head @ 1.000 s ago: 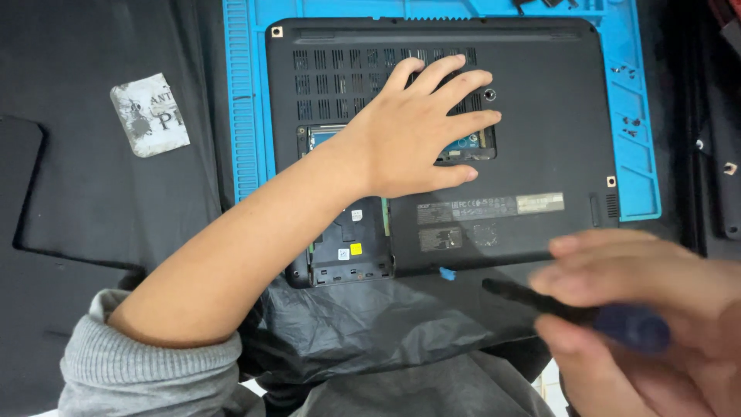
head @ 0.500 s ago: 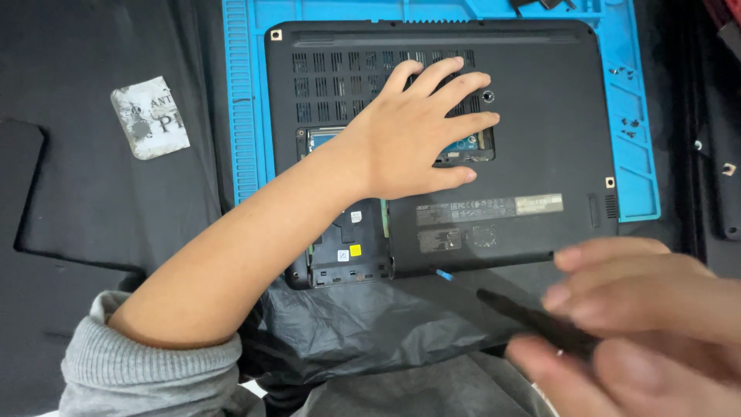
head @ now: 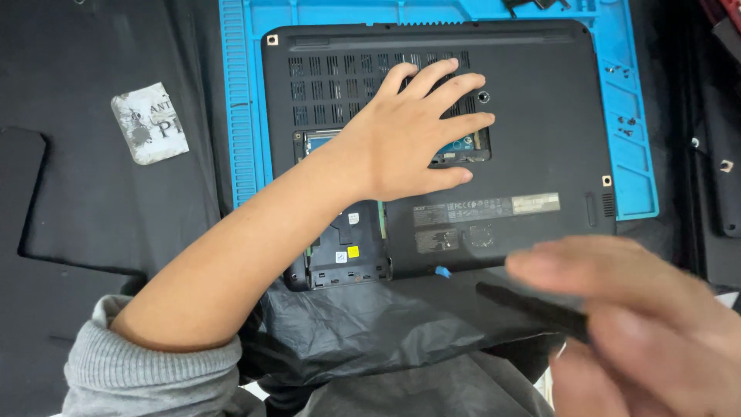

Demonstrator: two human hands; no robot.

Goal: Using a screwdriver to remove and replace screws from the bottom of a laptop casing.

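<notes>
Both our hands are busy: our left hand [head: 409, 135] lies spread flat on the upturned black laptop [head: 540, 147] on the blue mat [head: 239, 116], steadying it, while our right hand [head: 641, 324] pinches a dark tool [head: 525, 305].

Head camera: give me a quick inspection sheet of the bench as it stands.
Surface: blue repair mat on black sheeting.
Job's things: black laptop lying underside up, two bays uncovered.
Clutter: small printed card left of the mat; loose screws in the mat's right edge.
Grippers: left hand flat on the laptop; right hand, blurred, holds a dark slim tool.
Cables: nothing seen.
Surroundings: black plastic bag at the near edge.
</notes>
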